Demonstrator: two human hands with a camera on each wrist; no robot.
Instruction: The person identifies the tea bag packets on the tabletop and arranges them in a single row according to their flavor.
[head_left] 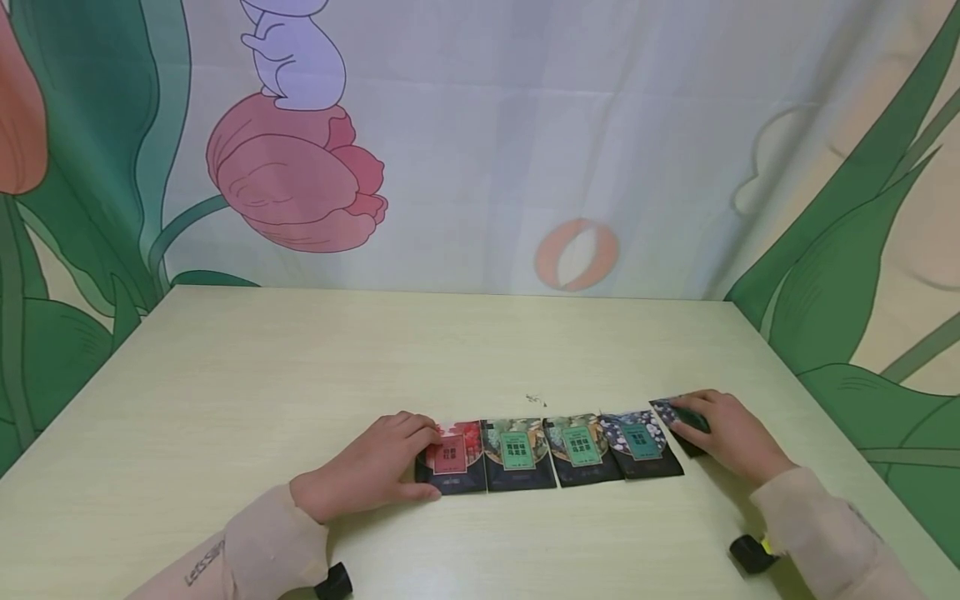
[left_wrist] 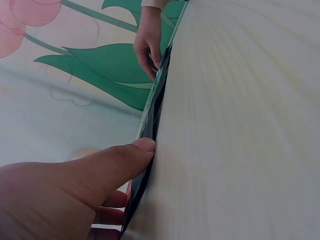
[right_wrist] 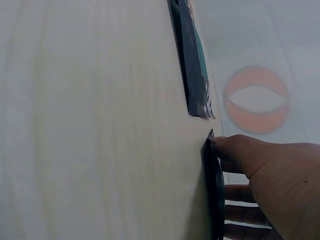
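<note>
Flat dark sachets lie side by side in a row on the table. My left hand (head_left: 375, 462) holds the leftmost one, a red-labelled sachet (head_left: 450, 458), thumb at its near edge and fingers at its far left corner. Two green-labelled sachets (head_left: 517, 454) follow, then a teal-labelled sachet (head_left: 642, 446) with white blossoms, set slightly askew. At the row's right end my right hand (head_left: 723, 433) grips another blossom-patterned sachet (right_wrist: 215, 195) between thumb and fingers. It stands tilted in the right wrist view, a small gap from its neighbour; the hand hides much of its front.
The pale wooden table (head_left: 300, 367) extends around the row, with a small dark mark (head_left: 536, 400) just behind it. A printed curtain (head_left: 480, 167) hangs along the back edge. Black wrist-camera parts (head_left: 752, 554) sit below the right sleeve.
</note>
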